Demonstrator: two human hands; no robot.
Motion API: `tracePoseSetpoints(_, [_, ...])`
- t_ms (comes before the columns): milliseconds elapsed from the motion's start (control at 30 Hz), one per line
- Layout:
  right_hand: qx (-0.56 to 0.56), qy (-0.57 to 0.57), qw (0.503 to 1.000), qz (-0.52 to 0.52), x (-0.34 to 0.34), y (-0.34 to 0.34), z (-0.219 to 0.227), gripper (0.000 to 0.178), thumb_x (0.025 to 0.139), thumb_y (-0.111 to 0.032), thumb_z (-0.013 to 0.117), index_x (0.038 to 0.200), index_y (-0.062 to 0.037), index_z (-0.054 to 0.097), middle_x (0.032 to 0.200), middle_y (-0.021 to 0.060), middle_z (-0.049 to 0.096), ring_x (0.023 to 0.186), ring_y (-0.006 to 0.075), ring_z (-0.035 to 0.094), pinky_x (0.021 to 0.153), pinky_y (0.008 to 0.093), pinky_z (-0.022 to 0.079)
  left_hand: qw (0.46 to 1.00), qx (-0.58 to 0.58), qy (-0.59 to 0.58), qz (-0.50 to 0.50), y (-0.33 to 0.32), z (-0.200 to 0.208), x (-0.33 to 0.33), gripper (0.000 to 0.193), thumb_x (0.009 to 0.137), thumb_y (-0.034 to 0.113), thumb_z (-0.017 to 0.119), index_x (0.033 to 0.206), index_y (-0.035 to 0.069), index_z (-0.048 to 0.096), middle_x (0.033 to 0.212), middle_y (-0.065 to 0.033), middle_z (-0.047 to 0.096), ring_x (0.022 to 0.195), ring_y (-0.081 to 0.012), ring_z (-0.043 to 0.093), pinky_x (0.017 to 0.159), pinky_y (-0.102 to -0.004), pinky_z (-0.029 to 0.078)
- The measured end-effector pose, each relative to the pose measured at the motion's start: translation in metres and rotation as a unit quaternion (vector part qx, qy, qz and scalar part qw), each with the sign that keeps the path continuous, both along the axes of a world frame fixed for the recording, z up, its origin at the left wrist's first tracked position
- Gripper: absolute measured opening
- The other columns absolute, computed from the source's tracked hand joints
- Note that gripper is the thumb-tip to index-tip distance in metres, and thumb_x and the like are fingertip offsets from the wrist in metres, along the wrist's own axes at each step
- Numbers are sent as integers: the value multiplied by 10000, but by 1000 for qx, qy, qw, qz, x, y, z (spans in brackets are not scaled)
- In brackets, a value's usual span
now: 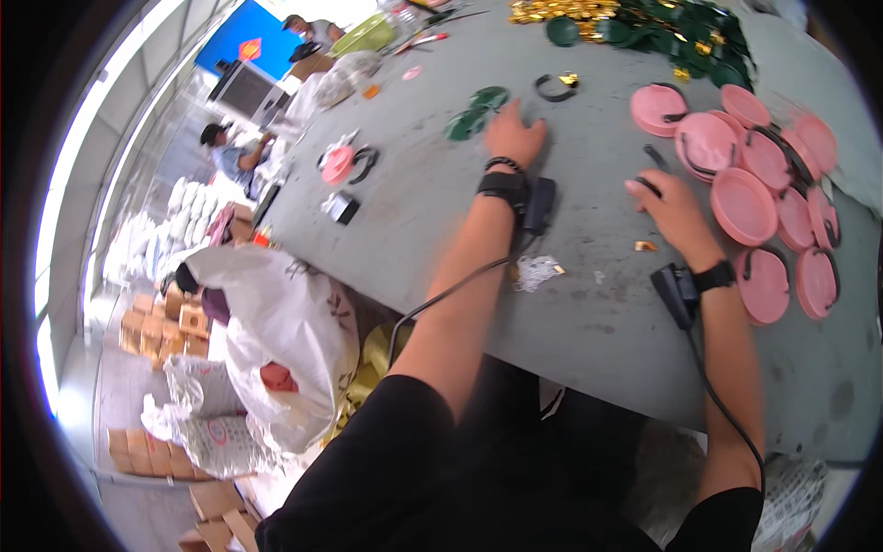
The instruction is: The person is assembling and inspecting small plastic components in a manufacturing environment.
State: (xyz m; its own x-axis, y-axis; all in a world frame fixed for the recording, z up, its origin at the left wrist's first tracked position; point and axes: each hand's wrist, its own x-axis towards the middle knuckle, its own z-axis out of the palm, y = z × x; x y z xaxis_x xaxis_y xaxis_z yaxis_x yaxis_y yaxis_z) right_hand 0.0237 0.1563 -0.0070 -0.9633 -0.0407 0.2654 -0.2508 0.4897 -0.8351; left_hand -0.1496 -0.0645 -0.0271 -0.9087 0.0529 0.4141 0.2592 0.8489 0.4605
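My left hand reaches far over the grey table with its fingers apart, at the edge of a few dark green shiny round pieces. Whether the fingertips touch them I cannot tell. My right hand is closed on a curved black band, mostly hidden in the palm. Right beside this hand lie several round pink pieces, many with curved black bands on them. Beyond my left hand sits another black band with a bit of gold on it.
Gold and green shiny trimmings are heaped at the far right. On the left lie a pink piece with a black band and a small black box. White threads lie between my arms. A white sack stands against the table's left edge. Two people work farther off.
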Motion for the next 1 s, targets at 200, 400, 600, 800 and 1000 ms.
tracePoseSetpoints(200, [-12, -13, 1000, 21, 0, 1, 3, 274, 874, -242, 551, 764, 5, 503, 612, 40, 489, 594, 111, 471, 575, 258, 371, 979, 173, 0, -106, -20, 0, 22, 519, 763, 246, 632, 1216, 31, 499, 1134, -163, 592, 1068, -298, 555, 940, -347, 410])
tracePoseSetpoints(400, [0, -19, 999, 33, -4, 8, -3, 259, 894, -225, 528, 785, 11, 521, 641, 30, 499, 621, 100, 474, 593, 244, 369, 902, 308, -213, -214, -66, 27, 59, 316, 846, 92, 541, 1150, 6, 540, 1131, -88, 598, 1023, -143, 564, 902, -258, 425])
tracePoseSetpoints(600, [-7, -62, 998, 16, -12, 19, -15, 279, 918, -257, 510, 890, 18, 554, 708, 11, 486, 690, 80, 449, 665, 210, 352, 923, 342, -39, -174, -188, 66, 195, 183, 841, 78, 550, 998, 12, 618, 928, -45, 652, 868, -123, 599, 779, -253, 468])
tracePoseSetpoints(800, [20, -138, 989, -58, -8, 17, -6, 284, 923, -299, 505, 899, -22, 562, 711, -11, 462, 689, 71, 432, 656, 211, 364, 943, 220, 166, 189, -375, 97, 325, 122, 832, 28, 533, 898, -22, 623, 852, -70, 661, 794, -126, 617, 739, -240, 471])
tracePoseSetpoints(1000, [131, -48, 990, 14, 0, 7, 16, 300, 914, -259, 499, 904, 28, 589, 756, 80, 586, 706, 175, 520, 691, 287, 414, 831, -211, 49, 513, -478, 3, 380, 355, 789, 149, 545, 1132, 58, 538, 1101, -164, 540, 1014, -318, 525, 852, -383, 418])
